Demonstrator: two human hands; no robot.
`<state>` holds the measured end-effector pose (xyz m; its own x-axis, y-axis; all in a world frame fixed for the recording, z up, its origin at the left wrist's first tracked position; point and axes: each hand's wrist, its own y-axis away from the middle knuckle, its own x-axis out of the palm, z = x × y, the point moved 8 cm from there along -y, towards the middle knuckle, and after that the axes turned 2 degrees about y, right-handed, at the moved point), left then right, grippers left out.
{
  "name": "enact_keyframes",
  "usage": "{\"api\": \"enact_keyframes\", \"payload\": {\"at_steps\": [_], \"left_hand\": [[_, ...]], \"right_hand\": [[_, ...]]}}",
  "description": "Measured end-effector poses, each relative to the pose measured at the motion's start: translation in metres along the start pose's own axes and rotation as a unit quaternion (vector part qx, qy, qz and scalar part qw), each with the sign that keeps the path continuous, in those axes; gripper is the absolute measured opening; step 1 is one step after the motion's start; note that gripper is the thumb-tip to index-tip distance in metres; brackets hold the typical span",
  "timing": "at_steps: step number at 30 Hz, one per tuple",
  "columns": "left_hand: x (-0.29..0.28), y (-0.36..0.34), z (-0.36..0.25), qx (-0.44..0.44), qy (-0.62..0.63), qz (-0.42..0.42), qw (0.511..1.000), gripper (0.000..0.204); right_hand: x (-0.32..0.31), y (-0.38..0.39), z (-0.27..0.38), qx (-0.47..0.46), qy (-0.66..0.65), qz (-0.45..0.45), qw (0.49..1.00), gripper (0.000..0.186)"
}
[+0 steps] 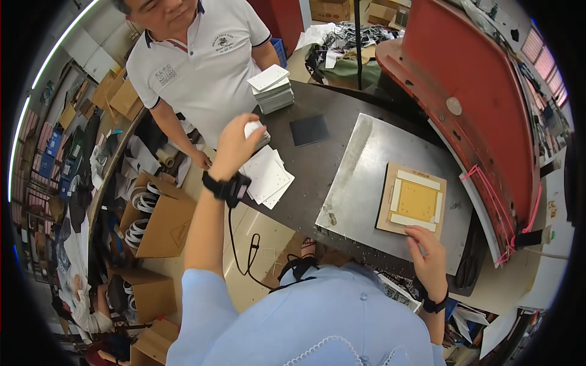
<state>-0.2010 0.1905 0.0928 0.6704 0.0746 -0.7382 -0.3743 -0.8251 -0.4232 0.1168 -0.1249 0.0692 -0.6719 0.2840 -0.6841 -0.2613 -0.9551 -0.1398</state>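
Note:
My left hand (237, 146) reaches out at the left end of the dark table, thumb and fingers apart. It is at a small stack of white pieces (264, 141), partly hidden by the hand; whether it touches them I cannot tell. Beside it lie loose white sheets with small holes (267, 177), fanned out. My right hand (426, 253) is at the near edge of a brown board (383, 218), thumb apart from the fingers. On this board a yellow square plate (417, 200) sits inside a frame of pale strips (400, 219). The board lies on a metal plate (349, 183).
A taller stack of white sheets (274, 97) stands at the far table edge, near a dark square sheet (309, 130). A large red machine part (470, 79) overhangs the right side. Across the table stands another person (201, 67). Cardboard boxes (162, 229) stand on the left.

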Motion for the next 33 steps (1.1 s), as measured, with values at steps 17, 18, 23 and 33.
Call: {"api": "enact_keyframes", "payload": {"at_steps": [17,18,23,33], "left_hand": [[0.163,-0.01,0.014,0.103,-0.112,0.109,0.982,0.059],[0.17,-0.014,0.021,0.082,-0.106,0.129,0.982,0.062],[0.17,-0.013,-0.022,0.204,-0.2,0.128,0.95,0.017],[0.066,-0.004,-0.126,-0.022,0.254,0.188,0.949,0.021]], "right_hand": [[0.028,-0.003,0.012,0.025,-0.03,-0.008,0.999,0.014],[0.026,-0.003,0.013,0.025,-0.033,-0.009,0.999,0.014],[0.02,0.004,0.006,0.03,-0.044,-0.011,0.999,0.014],[-0.004,0.012,-0.037,0.124,-0.217,-0.013,0.968,0.022]]}}
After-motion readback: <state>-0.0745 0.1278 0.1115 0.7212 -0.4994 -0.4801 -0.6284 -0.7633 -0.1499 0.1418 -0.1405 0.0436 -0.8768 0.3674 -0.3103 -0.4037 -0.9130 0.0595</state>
